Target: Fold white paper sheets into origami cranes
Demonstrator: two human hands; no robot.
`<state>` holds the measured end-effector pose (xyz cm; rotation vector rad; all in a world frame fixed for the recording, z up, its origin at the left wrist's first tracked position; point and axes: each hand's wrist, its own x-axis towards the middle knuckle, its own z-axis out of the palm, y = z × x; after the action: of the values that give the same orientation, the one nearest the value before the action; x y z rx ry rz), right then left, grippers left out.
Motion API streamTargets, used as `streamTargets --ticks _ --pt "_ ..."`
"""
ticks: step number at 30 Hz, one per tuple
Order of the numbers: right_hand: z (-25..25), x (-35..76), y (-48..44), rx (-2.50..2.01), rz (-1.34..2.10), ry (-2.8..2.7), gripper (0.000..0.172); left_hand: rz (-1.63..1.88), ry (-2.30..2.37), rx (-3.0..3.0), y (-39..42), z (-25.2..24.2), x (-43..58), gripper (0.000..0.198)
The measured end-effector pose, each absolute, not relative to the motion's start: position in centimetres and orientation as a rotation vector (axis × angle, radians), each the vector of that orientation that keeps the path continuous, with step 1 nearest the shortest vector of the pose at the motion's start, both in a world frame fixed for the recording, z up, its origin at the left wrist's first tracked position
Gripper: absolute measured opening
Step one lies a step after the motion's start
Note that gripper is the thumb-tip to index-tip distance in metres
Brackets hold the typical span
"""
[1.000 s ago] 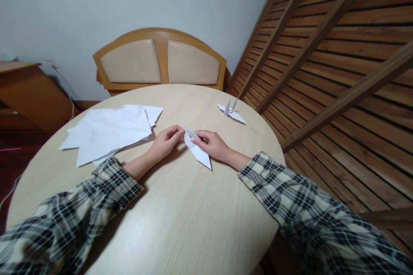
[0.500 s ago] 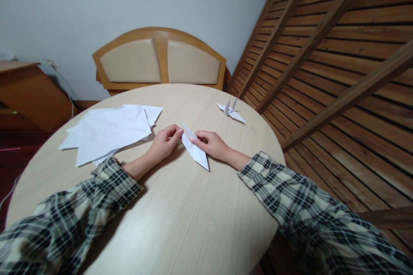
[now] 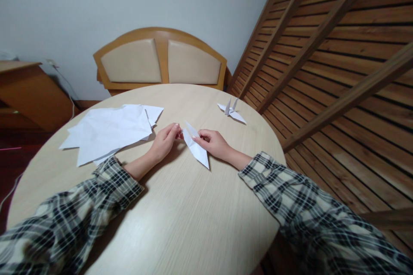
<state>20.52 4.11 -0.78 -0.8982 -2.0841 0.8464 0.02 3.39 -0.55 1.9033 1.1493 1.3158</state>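
Observation:
A long, pointed piece of folded white paper is held just above the round table, near its middle. My left hand pinches the paper's upper left edge with thumb and fingertips. My right hand is closed on its right side, fingers curled over the fold. Both sleeves are plaid. The paper's lower tip points toward me.
A loose pile of white paper sheets lies left of my hands. A finished paper crane sits at the table's far right. A padded wooden chair stands behind the table. A slatted wooden structure rises on the right.
The folded paper has been raised and tilted a little between my hands. Both hands kept their hold and shifted only slightly upward.

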Motion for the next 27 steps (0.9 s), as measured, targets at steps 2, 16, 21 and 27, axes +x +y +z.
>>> streamTargets --ticks 2,16,21,27 --pt "-0.72 20.54 4.10 -0.905 0.838 -2.086 0.037 1.293 1.142 1.915 3.35 -0.52 0.01 0.035" --pt "-0.54 20.51 4.10 -0.860 0.924 -2.065 0.036 1.298 1.269 2.076 3.15 -0.50 -0.14 0.027" --pt "-0.47 20.45 4.16 -0.864 0.915 -2.056 0.037 1.333 1.277 2.035 3.28 -0.46 -0.06 0.028" --pt "-0.33 20.28 4.08 -0.903 0.829 -1.987 0.037 1.304 1.230 1.936 3.36 -0.49 0.00 0.031"
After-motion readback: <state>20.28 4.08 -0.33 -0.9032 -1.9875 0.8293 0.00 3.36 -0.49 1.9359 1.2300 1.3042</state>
